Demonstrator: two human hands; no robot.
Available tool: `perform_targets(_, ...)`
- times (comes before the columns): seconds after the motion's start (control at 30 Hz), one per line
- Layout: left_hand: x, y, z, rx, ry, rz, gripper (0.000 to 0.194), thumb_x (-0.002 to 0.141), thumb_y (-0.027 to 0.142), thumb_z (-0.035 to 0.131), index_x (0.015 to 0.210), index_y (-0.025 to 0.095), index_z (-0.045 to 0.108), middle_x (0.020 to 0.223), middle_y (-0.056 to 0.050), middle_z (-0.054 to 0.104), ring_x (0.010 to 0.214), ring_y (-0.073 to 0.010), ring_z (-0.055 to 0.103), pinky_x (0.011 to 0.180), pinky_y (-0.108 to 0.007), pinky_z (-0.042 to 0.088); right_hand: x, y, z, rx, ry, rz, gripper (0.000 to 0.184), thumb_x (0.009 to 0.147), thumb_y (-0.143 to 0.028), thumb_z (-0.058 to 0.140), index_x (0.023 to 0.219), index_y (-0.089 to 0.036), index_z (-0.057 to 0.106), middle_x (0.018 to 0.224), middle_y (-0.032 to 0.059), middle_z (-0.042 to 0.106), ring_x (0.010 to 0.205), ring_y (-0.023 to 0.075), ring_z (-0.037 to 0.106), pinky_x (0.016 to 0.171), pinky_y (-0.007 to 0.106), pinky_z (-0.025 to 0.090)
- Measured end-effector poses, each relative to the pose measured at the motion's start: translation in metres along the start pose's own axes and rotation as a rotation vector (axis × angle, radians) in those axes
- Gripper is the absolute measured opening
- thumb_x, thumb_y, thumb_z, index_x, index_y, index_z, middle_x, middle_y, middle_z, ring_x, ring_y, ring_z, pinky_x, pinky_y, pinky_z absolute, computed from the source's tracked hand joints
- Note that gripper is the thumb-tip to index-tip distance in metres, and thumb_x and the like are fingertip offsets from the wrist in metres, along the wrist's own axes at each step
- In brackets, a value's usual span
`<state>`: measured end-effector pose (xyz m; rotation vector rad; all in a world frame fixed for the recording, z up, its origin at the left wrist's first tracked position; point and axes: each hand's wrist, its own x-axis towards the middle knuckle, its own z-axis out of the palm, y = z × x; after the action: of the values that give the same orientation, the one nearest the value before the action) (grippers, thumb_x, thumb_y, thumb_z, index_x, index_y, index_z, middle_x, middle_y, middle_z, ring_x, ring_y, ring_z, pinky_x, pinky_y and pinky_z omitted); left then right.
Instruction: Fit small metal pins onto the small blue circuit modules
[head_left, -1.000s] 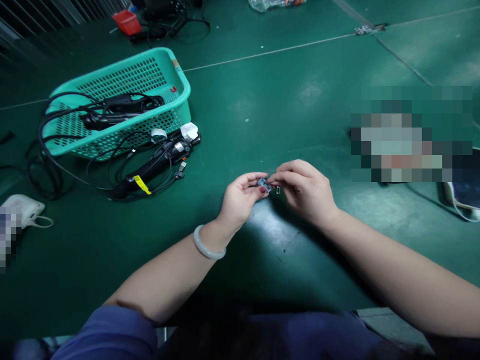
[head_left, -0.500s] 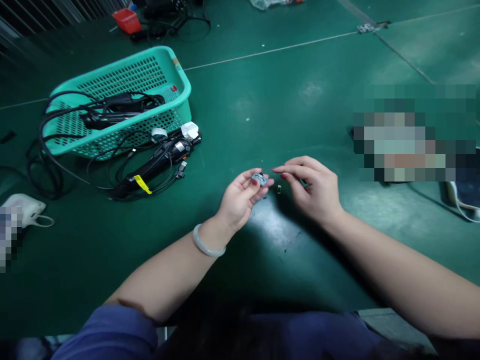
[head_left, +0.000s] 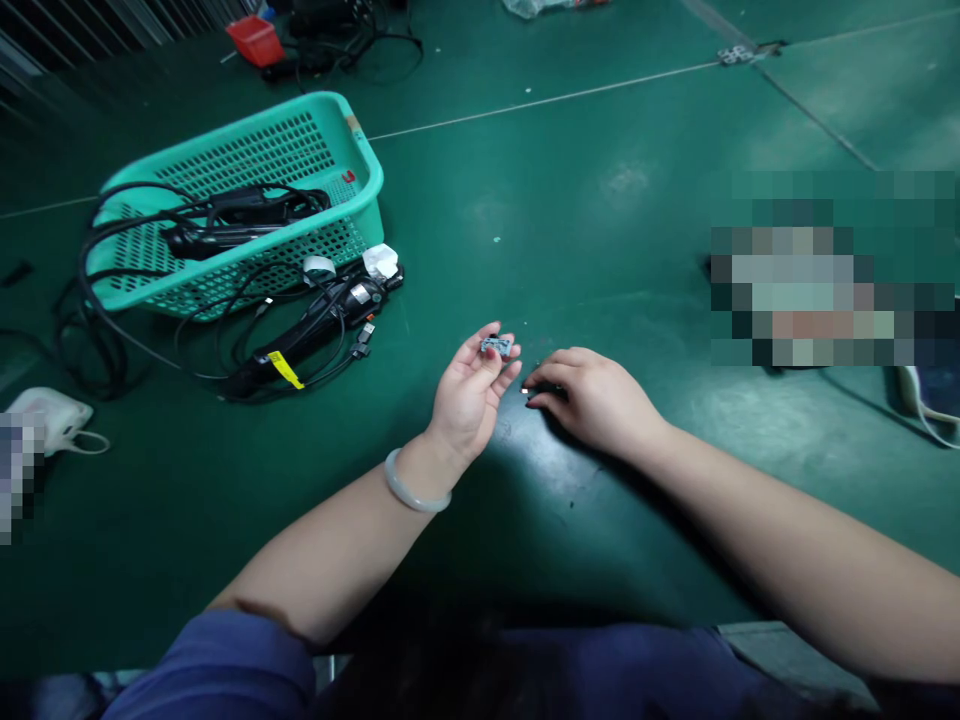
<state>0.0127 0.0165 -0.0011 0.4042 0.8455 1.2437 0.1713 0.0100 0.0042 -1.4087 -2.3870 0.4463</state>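
Note:
My left hand (head_left: 466, 400) is raised over the green table, palm up. Its thumb and fingers pinch a small grey-blue part (head_left: 496, 346) with dark markings; the exact kind is too small to make out. To its right, my right hand (head_left: 600, 398) is low at the tabletop, fingers curled. A tiny pale piece (head_left: 525, 391) shows between its thumb and index fingertips. The other fingers are partly hidden behind the hand.
A turquoise basket (head_left: 360, 205) with black cabled devices stands at the left. A black handheld device (head_left: 307, 330) with a yellow tag lies before it. A white gadget (head_left: 52, 420) is at far left, a red bin (head_left: 255, 40) farther back. Blurred-out items lie right.
My right hand has come down and left, its fingertips closing around a tiny pale piece. My left hand has shifted slightly left and up with the grey-blue part.

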Motion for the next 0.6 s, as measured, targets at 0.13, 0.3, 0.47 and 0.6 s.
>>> perform_targets(0.13,0.001,-0.002,-0.001,0.017,0.005,0.039,0.020,0.078,0.009,0.062,0.094,0.020,0.061,0.095,0.001,0.067,0.085,-0.0068,0.064,0.084,-0.023,0.048,-0.001,-0.001,0.000,-0.018,0.018,0.058,0.021,0.082,-0.038,0.063,0.087,-0.019,0.069,0.088,0.0047,0.068,0.083,0.0203,0.061,0.075,0.033,0.048)
perform_targets(0.3,0.000,-0.003,0.000,0.057,0.020,0.062,0.019,0.078,0.010,0.062,0.095,0.020,0.060,0.097,0.000,0.066,0.087,-0.0081,0.063,0.088,-0.027,0.046,0.002,-0.007,0.005,-0.108,-0.014,0.036,0.014,0.086,-0.028,0.058,0.083,-0.018,0.068,0.084,0.0039,0.067,0.081,0.0187,0.060,0.073,0.030,0.045)
perform_targets(0.47,-0.001,-0.002,0.002,0.077,0.019,0.067,0.018,0.078,0.011,0.062,0.094,0.020,0.060,0.095,0.000,0.066,0.085,-0.0079,0.063,0.083,-0.025,0.047,0.004,-0.013,0.008,-0.290,-0.023,-0.065,0.023,0.091,-0.023,0.047,0.080,-0.014,0.065,0.078,0.0071,0.062,0.076,0.0199,0.055,0.072,0.031,0.041)
perform_targets(0.6,-0.001,-0.002,0.003,0.073,0.018,0.065,0.017,0.079,0.011,0.061,0.094,0.019,0.061,0.091,0.000,0.066,0.082,-0.0076,0.064,0.079,-0.024,0.048,0.006,-0.014,0.009,-0.397,-0.051,-0.123,0.024,0.091,-0.016,0.042,0.081,-0.014,0.063,0.077,0.0083,0.060,0.074,0.0208,0.051,0.066,0.032,0.036)
